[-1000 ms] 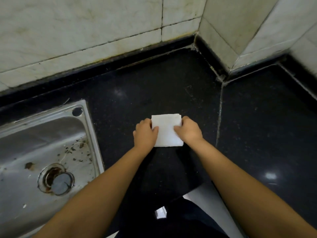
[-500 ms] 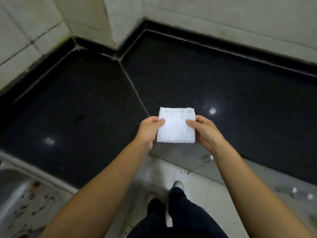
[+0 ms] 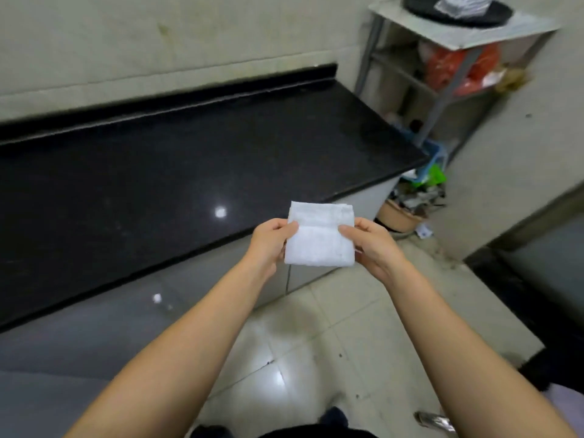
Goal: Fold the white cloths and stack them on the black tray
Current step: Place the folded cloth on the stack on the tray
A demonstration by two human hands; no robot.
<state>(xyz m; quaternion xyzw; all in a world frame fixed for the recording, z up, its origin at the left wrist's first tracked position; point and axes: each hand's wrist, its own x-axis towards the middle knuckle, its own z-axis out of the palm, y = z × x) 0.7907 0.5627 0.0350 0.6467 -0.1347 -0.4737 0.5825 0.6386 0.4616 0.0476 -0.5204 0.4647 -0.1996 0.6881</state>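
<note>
A white cloth (image 3: 319,238), folded into a small square, is held in the air in front of me, past the counter's front edge. My left hand (image 3: 271,245) pinches its left side with thumb on top. My right hand (image 3: 373,245) pinches its right side the same way. At the top right, a black tray (image 3: 464,12) rests on a small white shelf top (image 3: 493,33); something pale and wrapped lies on it, cut off by the frame edge.
The black stone counter (image 3: 177,172) runs along the wall on my left. A metal rack under the shelf holds red bags (image 3: 458,67). Clutter and a tan basin (image 3: 398,216) sit on the tiled floor by the counter's end. A dark doorway step lies at right.
I lifted the folded cloth off the counter by the sink and turned right with it; the sink has left the view and the shelf with the black tray has come into view.
</note>
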